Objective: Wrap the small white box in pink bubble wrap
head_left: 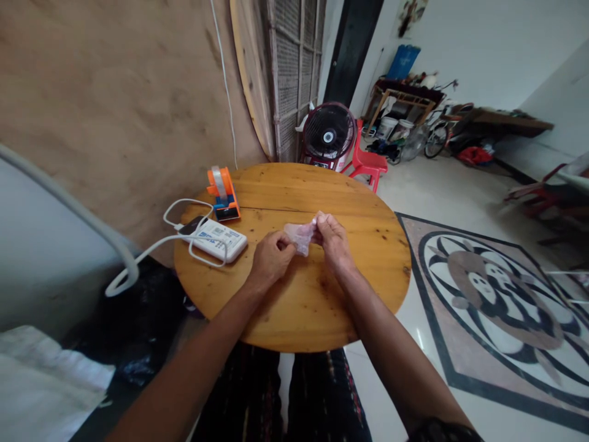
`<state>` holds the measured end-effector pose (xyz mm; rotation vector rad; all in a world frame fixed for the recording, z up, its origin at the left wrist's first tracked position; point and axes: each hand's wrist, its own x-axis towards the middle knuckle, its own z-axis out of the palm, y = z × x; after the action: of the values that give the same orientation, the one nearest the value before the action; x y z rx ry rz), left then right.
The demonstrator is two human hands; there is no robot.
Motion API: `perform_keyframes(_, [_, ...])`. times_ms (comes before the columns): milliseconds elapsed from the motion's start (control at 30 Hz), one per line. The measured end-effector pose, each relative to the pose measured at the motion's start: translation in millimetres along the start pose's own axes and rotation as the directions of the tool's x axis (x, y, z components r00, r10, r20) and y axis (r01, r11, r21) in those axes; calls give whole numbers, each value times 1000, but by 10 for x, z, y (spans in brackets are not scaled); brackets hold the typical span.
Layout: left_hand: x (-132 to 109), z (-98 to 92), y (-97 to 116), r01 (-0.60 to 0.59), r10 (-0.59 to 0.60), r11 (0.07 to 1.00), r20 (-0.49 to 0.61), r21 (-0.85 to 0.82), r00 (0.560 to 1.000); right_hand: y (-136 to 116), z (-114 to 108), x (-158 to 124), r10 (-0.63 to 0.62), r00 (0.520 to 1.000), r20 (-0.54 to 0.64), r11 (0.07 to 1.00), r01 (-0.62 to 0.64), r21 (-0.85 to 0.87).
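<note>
Between my two hands, over the middle of the round wooden table (pixel 285 307), stretches a small, thin, see-through pinkish plastic piece (pixel 301 238); it looks like a little bag, though its exact kind is hard to tell. My left hand (pixel 272 256) pinches its left edge between thumb and fingers. At its upper right corner, my right hand (pixel 332 239) grips it with closed fingertips, a whitish bit showing there. Both forearms reach in from the lower edge of the view.
An orange and blue tape dispenser (pixel 224 193) stands at the table's back left. Before it lies a white power bank (pixel 219 240) with a white cable (pixel 156 248) looping off the edge. Beyond the table are a fan (pixel 329 136) and a red plastic chair (pixel 368 161).
</note>
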<state>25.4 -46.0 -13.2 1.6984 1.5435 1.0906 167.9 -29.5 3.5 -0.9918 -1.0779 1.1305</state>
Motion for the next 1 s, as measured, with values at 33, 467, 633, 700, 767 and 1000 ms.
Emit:
perform_keyframes(33, [2,7,9,8,-8,1000,-11,-1,1000,-5,-14,12,-4,1000,12,1000,4,-10])
perform_keyframes(467, [-4,51,-13,23,-23,1000,-63,-4,998,-130,-101,24,-71,956,285,975,127,-183])
perform_keyframes(633, [-15,64,-32,38,-39,999,-60,-12,997,-113,-175,-9,-104,927,361,941,209,-265])
perform_keyframes(700, [-26,68,-37,42,-43,999,-57,-12,997,-101,-206,-38,-123,914,386,920,251,-302])
perform_keyframes(767, [-37,65,-41,33,-33,999,-55,-5,998,-104,-221,-95,-156,901,405,892,304,-334])
perform_keyframes(1000, [-42,-2,-66,-44,45,998,-17,36,999,-122,-185,-386,-212,878,430,719,438,-539])
